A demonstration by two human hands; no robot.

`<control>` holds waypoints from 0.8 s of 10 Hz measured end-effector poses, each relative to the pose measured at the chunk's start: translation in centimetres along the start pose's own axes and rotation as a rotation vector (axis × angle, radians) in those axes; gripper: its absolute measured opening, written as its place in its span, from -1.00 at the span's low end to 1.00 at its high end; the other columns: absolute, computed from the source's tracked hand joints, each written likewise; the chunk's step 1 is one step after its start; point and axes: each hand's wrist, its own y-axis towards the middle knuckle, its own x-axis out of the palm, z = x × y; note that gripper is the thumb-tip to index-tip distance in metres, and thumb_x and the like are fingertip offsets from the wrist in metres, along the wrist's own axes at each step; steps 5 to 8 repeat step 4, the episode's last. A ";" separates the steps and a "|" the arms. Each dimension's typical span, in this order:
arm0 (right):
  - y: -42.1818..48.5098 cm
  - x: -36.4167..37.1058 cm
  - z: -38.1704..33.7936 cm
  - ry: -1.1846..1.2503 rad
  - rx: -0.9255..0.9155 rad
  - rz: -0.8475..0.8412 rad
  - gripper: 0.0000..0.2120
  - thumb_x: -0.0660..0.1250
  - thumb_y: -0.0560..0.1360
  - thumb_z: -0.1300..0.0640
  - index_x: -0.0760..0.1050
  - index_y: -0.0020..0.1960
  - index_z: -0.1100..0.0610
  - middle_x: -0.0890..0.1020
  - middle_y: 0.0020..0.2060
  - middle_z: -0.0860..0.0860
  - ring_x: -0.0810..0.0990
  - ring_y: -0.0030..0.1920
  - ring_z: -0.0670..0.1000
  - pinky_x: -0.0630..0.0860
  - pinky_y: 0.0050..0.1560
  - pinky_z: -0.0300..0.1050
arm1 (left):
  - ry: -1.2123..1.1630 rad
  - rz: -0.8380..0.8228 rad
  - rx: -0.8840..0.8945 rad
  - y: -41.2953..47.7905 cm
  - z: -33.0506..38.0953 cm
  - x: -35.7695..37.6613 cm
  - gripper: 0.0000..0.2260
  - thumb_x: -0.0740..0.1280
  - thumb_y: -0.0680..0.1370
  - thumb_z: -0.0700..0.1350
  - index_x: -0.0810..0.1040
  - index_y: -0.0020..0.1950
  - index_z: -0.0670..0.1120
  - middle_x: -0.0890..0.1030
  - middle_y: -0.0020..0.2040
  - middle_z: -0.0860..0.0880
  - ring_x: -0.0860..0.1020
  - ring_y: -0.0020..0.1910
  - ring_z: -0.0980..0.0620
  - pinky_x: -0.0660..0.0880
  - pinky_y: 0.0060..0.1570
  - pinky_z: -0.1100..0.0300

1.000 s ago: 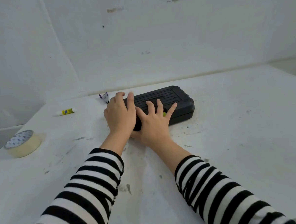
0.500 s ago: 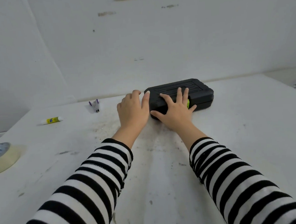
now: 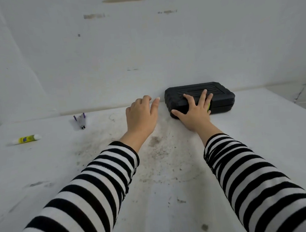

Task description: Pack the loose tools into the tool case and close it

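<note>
Two bare hands reach forward over a stained white table [image 3: 259, 144], seen from a camera on the person's head. Both arms wear black-and-white striped sleeves [image 3: 92, 189].

The right hand [image 3: 196, 112] lies flat on a black ribbed plastic tool case [image 3: 219, 96]. Its fingers are straight and spread across the lid, and its thumb stretches out along the case's near left corner. It does not curl around anything. The case sits directly under this hand and extends past it to the right. Its lid is down, and it rests on the table close to the pale wall [image 3: 144, 53] beyond the fingertips. A small bright green piece [image 3: 209, 106] on the front of the case peeks out beside the little finger.

The left hand [image 3: 141, 114] is just left of the case, with a narrow gap between them. Its fingers are loosely bent, the forefinger straighter than the others, and it holds nothing.

Further left of the left hand lies a small white and purple object [image 3: 81, 119], too small to identify. Well beyond that is a white glue stick with a yellow label [image 3: 26, 139], lying on its side.
</note>
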 end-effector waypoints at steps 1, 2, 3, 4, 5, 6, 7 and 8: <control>0.1 0.0 0.0 -0.040 0.016 -0.010 -0.20 0.26 0.35 -0.45 0.05 0.48 -0.26 -0.38 0.51 0.11 -0.46 0.48 0.16 0.00 0.45 0.35 | 0.002 -0.009 -0.005 0.7 0.0 0.5 -0.57 0.00 0.64 0.14 0.44 0.29 -0.10 0.56 0.18 -0.10 0.49 0.18 -0.09 0.34 0.19 0.01; -0.1 -0.7 -0.2 -0.139 0.042 -0.075 -0.20 0.18 0.35 -0.48 -0.02 0.48 -0.29 -0.37 0.51 0.11 -0.44 0.49 0.17 -0.02 0.41 0.40 | 0.020 -0.038 -0.014 0.8 0.1 0.7 -0.57 0.00 0.64 0.15 0.43 0.30 -0.10 0.55 0.19 -0.10 0.48 0.20 -0.09 0.31 0.19 0.01; -0.5 -1.5 -0.5 -0.200 0.044 -0.104 -0.18 0.12 0.36 -0.51 -0.06 0.51 -0.26 -0.30 0.53 0.15 -0.38 0.51 0.20 -0.12 0.43 0.39 | 0.036 -0.023 0.000 0.7 0.1 0.4 -0.56 0.02 0.63 0.15 0.42 0.32 -0.10 0.54 0.21 -0.10 0.47 0.21 -0.09 0.31 0.19 0.03; -1.4 -2.4 -1.1 -0.220 -0.036 -0.063 -0.14 0.08 0.37 -0.52 -0.09 0.54 -0.21 -0.25 0.54 0.15 -0.34 0.52 0.20 -0.16 0.46 0.35 | 0.069 -0.007 0.004 0.3 0.0 -0.3 -0.55 0.06 0.62 0.15 0.38 0.36 -0.11 0.49 0.29 -0.10 0.43 0.28 -0.09 0.30 0.24 0.04; -1.4 -2.4 -1.1 -0.220 -0.036 -0.063 -0.14 0.08 0.37 -0.52 -0.09 0.54 -0.21 -0.25 0.54 0.15 -0.34 0.52 0.20 -0.16 0.46 0.35 | 0.069 -0.007 0.004 0.3 0.0 -0.3 -0.55 0.06 0.62 0.15 0.38 0.36 -0.11 0.49 0.29 -0.10 0.43 0.28 -0.09 0.30 0.24 0.04; -1.4 -2.4 -1.1 -0.220 -0.036 -0.063 -0.14 0.08 0.37 -0.52 -0.09 0.54 -0.21 -0.25 0.54 0.15 -0.34 0.52 0.20 -0.16 0.46 0.35 | 0.069 -0.007 0.004 0.3 0.0 -0.3 -0.55 0.06 0.62 0.15 0.38 0.36 -0.11 0.49 0.29 -0.10 0.43 0.28 -0.09 0.30 0.24 0.04; -1.4 -2.4 -1.1 -0.220 -0.036 -0.063 -0.14 0.08 0.37 -0.52 -0.09 0.54 -0.21 -0.25 0.54 0.15 -0.34 0.52 0.20 -0.16 0.46 0.35 | 0.069 -0.007 0.004 0.3 0.0 -0.3 -0.55 0.06 0.62 0.15 0.38 0.36 -0.11 0.49 0.29 -0.10 0.43 0.28 -0.09 0.30 0.24 0.04; -1.4 -2.4 -1.1 -0.220 -0.036 -0.063 -0.14 0.08 0.37 -0.52 -0.09 0.54 -0.21 -0.25 0.54 0.15 -0.34 0.52 0.20 -0.16 0.46 0.35 | 0.069 -0.007 0.004 0.3 0.0 -0.3 -0.55 0.06 0.62 0.15 0.38 0.36 -0.11 0.49 0.29 -0.10 0.43 0.28 -0.09 0.30 0.24 0.04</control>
